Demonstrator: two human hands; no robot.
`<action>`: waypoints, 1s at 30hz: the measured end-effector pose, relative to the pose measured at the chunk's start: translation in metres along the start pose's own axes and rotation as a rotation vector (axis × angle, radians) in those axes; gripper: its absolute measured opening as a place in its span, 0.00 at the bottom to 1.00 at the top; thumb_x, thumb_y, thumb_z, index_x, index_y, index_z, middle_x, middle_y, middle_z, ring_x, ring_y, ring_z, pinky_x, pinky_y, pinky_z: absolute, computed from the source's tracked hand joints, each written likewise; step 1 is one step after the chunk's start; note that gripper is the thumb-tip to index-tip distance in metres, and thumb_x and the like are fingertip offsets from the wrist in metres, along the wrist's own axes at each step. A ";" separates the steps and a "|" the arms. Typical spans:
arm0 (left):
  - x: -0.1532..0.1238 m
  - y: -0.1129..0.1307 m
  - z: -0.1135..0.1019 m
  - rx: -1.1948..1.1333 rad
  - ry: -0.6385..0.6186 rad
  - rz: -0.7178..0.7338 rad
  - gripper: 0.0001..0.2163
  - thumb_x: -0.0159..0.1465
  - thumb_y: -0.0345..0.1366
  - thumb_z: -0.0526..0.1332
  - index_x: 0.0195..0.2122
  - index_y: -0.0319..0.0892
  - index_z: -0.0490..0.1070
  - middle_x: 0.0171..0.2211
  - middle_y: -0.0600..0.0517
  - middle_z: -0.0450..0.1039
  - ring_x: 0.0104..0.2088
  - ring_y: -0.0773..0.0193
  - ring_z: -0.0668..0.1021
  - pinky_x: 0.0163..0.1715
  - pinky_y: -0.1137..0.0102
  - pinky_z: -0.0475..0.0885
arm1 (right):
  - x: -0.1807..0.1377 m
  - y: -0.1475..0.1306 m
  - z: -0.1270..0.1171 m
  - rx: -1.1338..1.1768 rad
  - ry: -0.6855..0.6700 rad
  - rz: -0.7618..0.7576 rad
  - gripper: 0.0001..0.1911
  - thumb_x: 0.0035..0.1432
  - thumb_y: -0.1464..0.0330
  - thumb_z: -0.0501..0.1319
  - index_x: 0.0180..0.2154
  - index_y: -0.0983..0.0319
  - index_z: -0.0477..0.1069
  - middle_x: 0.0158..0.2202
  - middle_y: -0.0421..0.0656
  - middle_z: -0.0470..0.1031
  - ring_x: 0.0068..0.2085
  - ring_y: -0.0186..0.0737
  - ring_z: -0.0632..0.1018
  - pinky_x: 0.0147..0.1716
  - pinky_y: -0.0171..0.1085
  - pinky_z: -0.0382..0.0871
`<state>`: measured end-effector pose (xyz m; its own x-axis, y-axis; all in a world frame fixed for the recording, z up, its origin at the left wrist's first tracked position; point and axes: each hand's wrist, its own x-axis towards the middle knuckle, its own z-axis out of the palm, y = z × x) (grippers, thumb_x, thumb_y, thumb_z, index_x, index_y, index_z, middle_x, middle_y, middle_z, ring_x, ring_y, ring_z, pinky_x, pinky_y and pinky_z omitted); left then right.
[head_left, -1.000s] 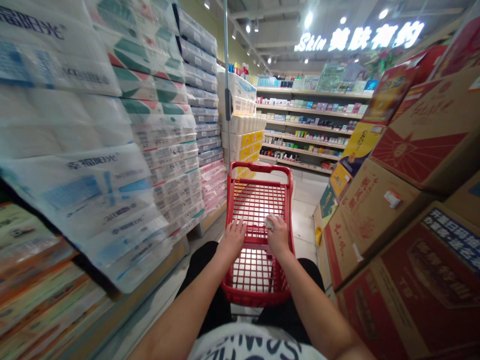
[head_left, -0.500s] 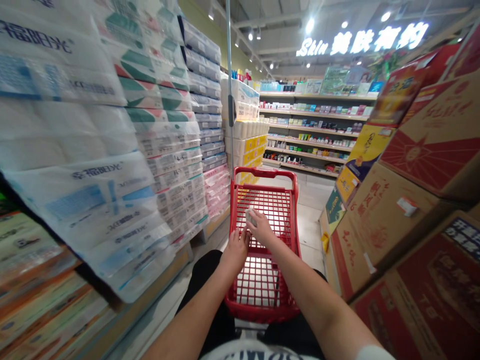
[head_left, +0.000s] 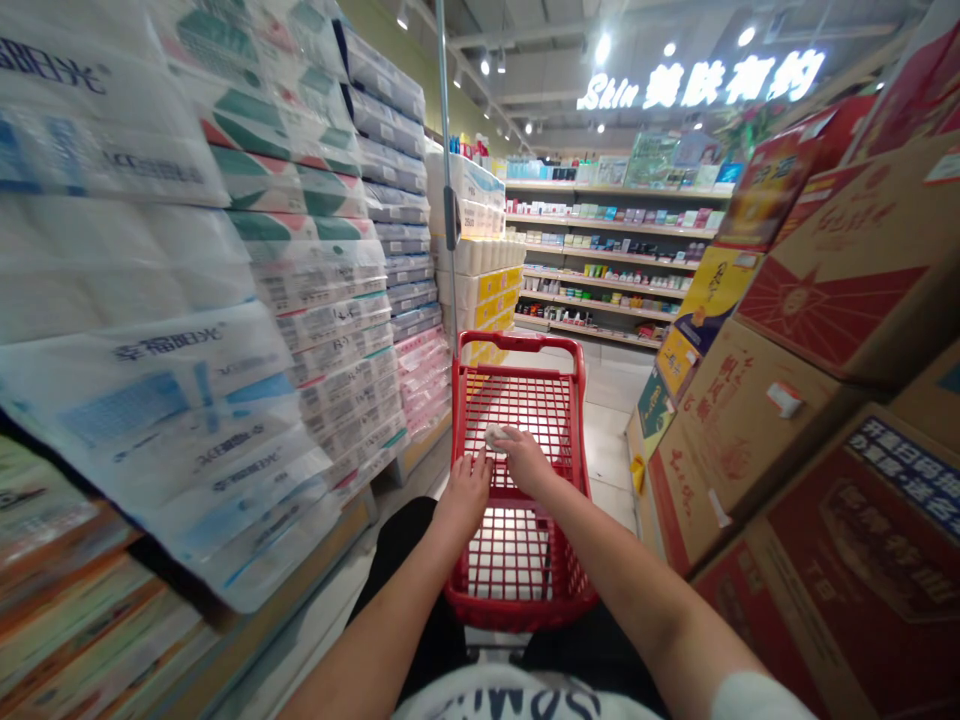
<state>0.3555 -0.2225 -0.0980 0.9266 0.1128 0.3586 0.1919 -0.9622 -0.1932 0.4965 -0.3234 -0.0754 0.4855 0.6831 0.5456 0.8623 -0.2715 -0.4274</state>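
A red shopping cart [head_left: 577, 420] with a plastic grid stands straight ahead, close against my legs. Above its middle, my right hand [head_left: 526, 462] is closed around a small whitish, crumpled wad [head_left: 495, 436] that looks like tissue or cloth. The wad sticks out past the fingertips on the left, over the grid. My left hand [head_left: 466, 492] is just left of it, palm down with fingers stretched forward and apart. Its fingertips are near the right hand and the grid; whether they touch the cart I cannot tell. Through the grid, the pale floor shows.
Wrapped toilet rolls [head_left: 127, 260] and tissue packs [head_left: 330, 300] are stacked high along the left on low pallets. A metal pole [head_left: 445, 120] rises beside the cart's far left corner. Cardboard cartons [head_left: 765, 410] line the right. Shelves of small boxes [head_left: 600, 250] close off the far end.
The view has turned slightly right, so the surroundings shift left. My right hand has tilted the wad flatter and lower, still holding it. My left hand stays beside it.
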 end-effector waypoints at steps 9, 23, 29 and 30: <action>-0.003 0.000 0.003 -0.014 0.038 -0.002 0.26 0.62 0.21 0.48 0.62 0.34 0.60 0.65 0.36 0.56 0.62 0.50 0.66 0.60 0.51 0.62 | -0.039 0.011 -0.031 -0.232 0.093 0.124 0.30 0.50 0.85 0.52 0.47 0.54 0.77 0.54 0.41 0.72 0.48 0.43 0.71 0.48 0.40 0.69; -0.001 0.002 -0.009 0.019 -0.014 -0.004 0.27 0.60 0.20 0.49 0.62 0.36 0.60 0.65 0.38 0.58 0.62 0.52 0.66 0.61 0.53 0.62 | -0.056 0.009 -0.041 -0.271 0.155 0.221 0.24 0.52 0.82 0.55 0.44 0.56 0.78 0.52 0.42 0.73 0.48 0.45 0.69 0.48 0.41 0.67; -0.003 0.002 -0.007 0.003 -0.003 -0.002 0.27 0.61 0.20 0.47 0.62 0.34 0.60 0.66 0.37 0.56 0.62 0.51 0.66 0.61 0.52 0.63 | -0.057 0.004 -0.042 -0.364 0.182 0.273 0.20 0.53 0.81 0.56 0.41 0.57 0.78 0.50 0.46 0.74 0.46 0.47 0.70 0.46 0.43 0.67; -0.003 0.002 -0.006 0.002 0.001 -0.006 0.27 0.61 0.20 0.47 0.62 0.34 0.60 0.65 0.37 0.57 0.62 0.51 0.66 0.60 0.52 0.63 | -0.057 0.003 -0.042 -0.348 0.175 0.262 0.20 0.52 0.81 0.56 0.41 0.57 0.78 0.49 0.46 0.74 0.46 0.47 0.70 0.46 0.42 0.67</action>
<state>0.3514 -0.2264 -0.0941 0.9250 0.1185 0.3610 0.1983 -0.9610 -0.1926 0.4775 -0.3918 -0.0778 0.6845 0.4450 0.5775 0.6901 -0.6510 -0.3162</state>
